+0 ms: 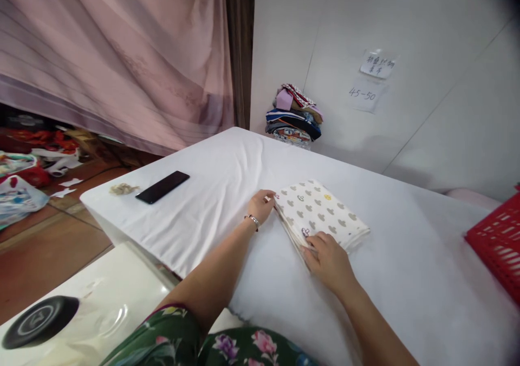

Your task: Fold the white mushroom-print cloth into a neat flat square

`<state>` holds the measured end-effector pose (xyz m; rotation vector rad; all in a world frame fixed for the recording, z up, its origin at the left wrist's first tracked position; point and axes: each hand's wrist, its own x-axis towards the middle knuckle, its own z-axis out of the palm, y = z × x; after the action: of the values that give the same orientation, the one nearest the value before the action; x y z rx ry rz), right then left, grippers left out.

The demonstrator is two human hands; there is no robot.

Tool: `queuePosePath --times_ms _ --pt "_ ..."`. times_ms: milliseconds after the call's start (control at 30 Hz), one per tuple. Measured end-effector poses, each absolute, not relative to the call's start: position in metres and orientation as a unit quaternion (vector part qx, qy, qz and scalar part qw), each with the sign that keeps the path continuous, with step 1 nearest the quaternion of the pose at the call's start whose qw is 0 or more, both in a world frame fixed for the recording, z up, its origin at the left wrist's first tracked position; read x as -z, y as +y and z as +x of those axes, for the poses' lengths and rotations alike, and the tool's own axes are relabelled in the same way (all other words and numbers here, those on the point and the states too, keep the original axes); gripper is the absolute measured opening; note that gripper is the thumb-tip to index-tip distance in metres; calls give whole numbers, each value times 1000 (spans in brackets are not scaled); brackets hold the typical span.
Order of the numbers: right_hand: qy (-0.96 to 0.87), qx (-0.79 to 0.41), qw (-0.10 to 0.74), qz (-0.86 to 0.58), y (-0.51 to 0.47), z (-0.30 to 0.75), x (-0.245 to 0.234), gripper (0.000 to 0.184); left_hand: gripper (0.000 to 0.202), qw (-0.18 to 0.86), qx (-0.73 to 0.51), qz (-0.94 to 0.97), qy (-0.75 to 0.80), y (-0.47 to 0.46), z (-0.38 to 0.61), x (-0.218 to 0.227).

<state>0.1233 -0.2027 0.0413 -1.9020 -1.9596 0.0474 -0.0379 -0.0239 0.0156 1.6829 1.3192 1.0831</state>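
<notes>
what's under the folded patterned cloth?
The folded cloth lies on the white sheet, which shows around it. Left hand and right hand touch its near edge. Anything beneath is covered.

Beaded bracelet on left wrist, green floral garment, bare forearms

Your white-covered surface carries a folded spotted cloth touching your left grip and right grip. Well left of them lie a black phone and a beige clump, perhaps thread; beyond them, a clothes stack; far right, a red basket.
</notes>
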Motion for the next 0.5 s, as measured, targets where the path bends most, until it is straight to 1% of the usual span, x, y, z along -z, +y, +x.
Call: queuePosePath --times_ms 67,133,200,267,400,500 --pt "-680 -65 250 -686 -201 126 -41 22 23 326 -420 708 465 -26 -36 -14" --pt "-658 -99 287 -690 -199 128 -41 24 27 320 -408 736 436 -27 -35 -12" --pt "-643 -104 300 -697 -198 131 -41 23 28 317 -390 753 425 -27 -34 -11" --pt "-640 -97 285 -707 -197 131 -40 21 26 308 -375 765 424 -27 -34 -11" --pt "-656 -85 235 -713 -199 128 -38 25 22 280 -363 781 424 -29 -36 -14" --pt "-660 -84 244 -705 -199 128 -39 22 22 256 -370 792 412 -31 -36 -16"
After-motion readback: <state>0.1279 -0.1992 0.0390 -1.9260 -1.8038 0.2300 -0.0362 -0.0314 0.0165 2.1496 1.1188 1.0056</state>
